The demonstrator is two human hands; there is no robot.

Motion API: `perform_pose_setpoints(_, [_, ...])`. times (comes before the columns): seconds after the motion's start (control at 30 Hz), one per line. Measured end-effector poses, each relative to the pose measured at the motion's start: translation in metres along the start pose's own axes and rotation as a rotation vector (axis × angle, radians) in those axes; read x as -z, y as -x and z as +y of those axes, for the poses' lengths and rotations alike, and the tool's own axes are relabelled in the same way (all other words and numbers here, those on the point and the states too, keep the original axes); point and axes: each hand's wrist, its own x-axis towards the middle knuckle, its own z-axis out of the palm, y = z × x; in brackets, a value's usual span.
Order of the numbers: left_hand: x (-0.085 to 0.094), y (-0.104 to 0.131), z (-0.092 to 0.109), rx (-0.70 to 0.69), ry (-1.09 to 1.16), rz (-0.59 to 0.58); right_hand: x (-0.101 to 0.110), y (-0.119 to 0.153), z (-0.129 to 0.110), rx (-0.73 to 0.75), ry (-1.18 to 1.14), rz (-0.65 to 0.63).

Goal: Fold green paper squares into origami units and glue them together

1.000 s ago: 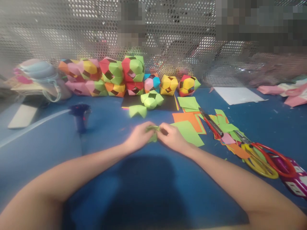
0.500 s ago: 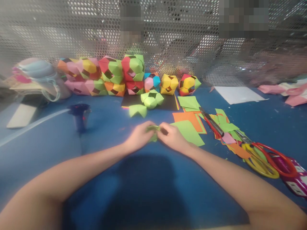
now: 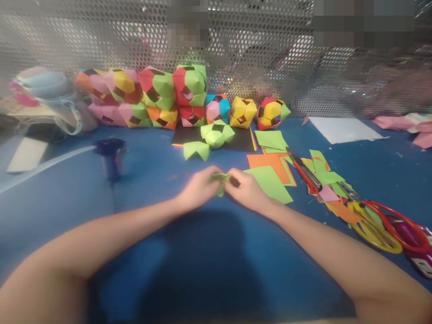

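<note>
Both my left hand (image 3: 201, 188) and my right hand (image 3: 245, 189) pinch a small folded piece of green paper (image 3: 221, 191) between them, over the middle of the table. My fingers cover most of it, so its exact shape is hidden. Under and beside my right wrist lies a flat green sheet of paper (image 3: 273, 183). Just beyond my hands sit a folded green paper unit (image 3: 196, 151) and a partly assembled green paper shape (image 3: 218, 135), the latter on a stack of dark paper (image 3: 242, 140).
Colourful folded paper balls (image 3: 158, 92) line the back against a perforated metal screen (image 3: 256, 58). To the left are a blue glue gun (image 3: 110, 157) and a bottle (image 3: 50, 90). At right lie a cutter knife (image 3: 305, 171), paper scraps (image 3: 327, 175), scissors (image 3: 378, 229) and a purple power strip (image 3: 421, 261).
The view has shifted slightly, so the things on the table sit a little higher and those at right farther right. Both hands keep their hold on the green paper.
</note>
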Motion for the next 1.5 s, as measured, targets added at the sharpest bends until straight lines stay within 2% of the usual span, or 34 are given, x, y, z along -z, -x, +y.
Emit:
perform_pose_setpoints(0.2, [0.0000,0.0002,-0.0018,-0.002,-0.002,-0.007,0.0001,-0.0002,-0.0010,0.001,0.001,0.002])
perform_pose_setpoints(0.63, [-0.0002,0.0008,-0.0053,-0.036,-0.060,0.078,-0.0010,0.0006,0.0002,0.049,0.037,0.060])
perform_pose_setpoints(0.9, [0.0001,0.0029,-0.0019,-0.011,-0.037,0.120,0.0082,0.0024,-0.0071,0.064,-0.093,-0.035])
perform_pose_setpoints(1.03, [0.0011,0.0015,-0.0010,0.016,-0.012,0.158,0.0030,0.0024,-0.0040,-0.003,-0.065,-0.005])
perform_pose_setpoints(1.17, [0.0006,0.0003,-0.0022,-0.016,0.053,0.115,-0.0013,0.0000,-0.0015,-0.048,-0.072,0.063])
perform_pose_setpoints(1.5, [0.0009,0.0017,0.0019,-0.025,0.055,0.080,0.0004,-0.0003,-0.0024,-0.033,-0.090,0.077])
